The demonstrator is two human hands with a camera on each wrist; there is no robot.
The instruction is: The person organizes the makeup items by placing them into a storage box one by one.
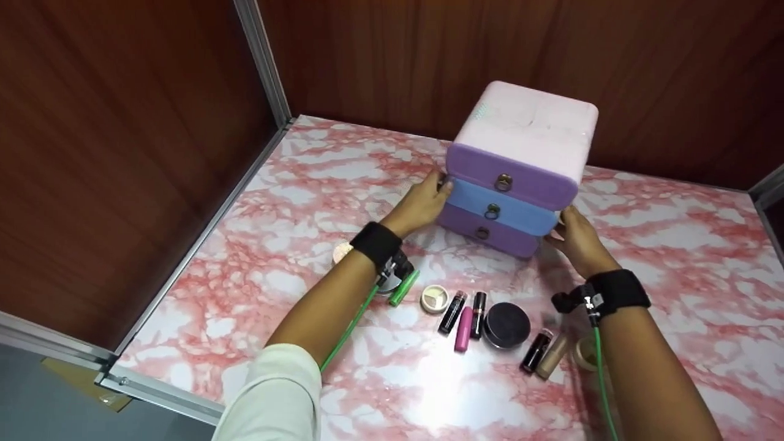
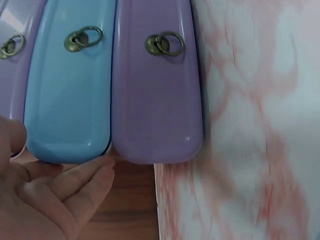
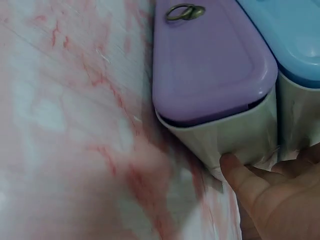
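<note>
A small three-drawer box (image 1: 533, 122) with a pale pink top stands near the back of the table. Its fronts are purple (image 1: 478, 169), blue (image 1: 471, 197) and purple (image 1: 456, 225), each with a brass ring pull. My left hand (image 1: 422, 205) rests against the box's left side, fingers extended along it in the left wrist view, thumb near the top drawer's edge. On the opposite side, my right hand (image 1: 579, 242) presses its fingertips to the pale casing (image 3: 240, 130). The far fingers of that hand are partly hidden.
Cosmetics lie before the box: a green tube (image 1: 404, 288), a round palette (image 1: 435, 299), a pink tube (image 1: 463, 329), black lipsticks (image 1: 452, 313), a black round jar (image 1: 506, 326) and a tan tube (image 1: 552, 356). Brown panels (image 1: 367, 67) border the marbled table (image 1: 245, 245).
</note>
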